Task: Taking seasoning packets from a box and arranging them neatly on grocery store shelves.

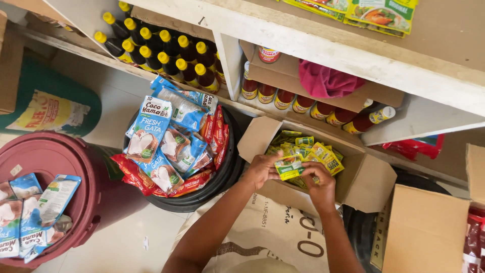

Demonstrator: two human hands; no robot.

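- Left hand (pixel 260 169) and right hand (pixel 319 186) both reach into open cardboard box (pixel 364 182), centre right of scene, below the shelf.
- Both hands grip one yellow-green sachet (pixel 289 167), held flat between them just above the box's near edge; left fingers clenched on its left end, right fingers (pixel 309 173) pinching its right end.
- More yellow-green sachets (pixel 316 151) piled loose inside the box, just beyond the held one.
- Box sits on a tan printed sack (pixel 273 227), near centre, under the forearms.
- Left of box: black round tub (pixel 202 199) heaped with blue-white coconut milk pouches (pixel 151 129) and red snack packets (pixel 134 174).
- Far left near: maroon drum lid (pixel 55 156) with more blue-white pouches (pixel 30 212) lying on it.
- Green sack (pixel 50 86) with a printed label, far left, behind the drum.
- White wooden shelf (pixel 323 45) runs across the far side; dark sauce bottles with yellow caps (pixel 166 55) on its left part.
- Red sauce bottles (pixel 303 103) on the right part, beside a cardboard tray holding a pink cloth (pixel 326 81).
- Flat noodle packets (pixel 374 12) on shelf top, far right.
- Second cardboard box (pixel 429 227), near right, flap up.
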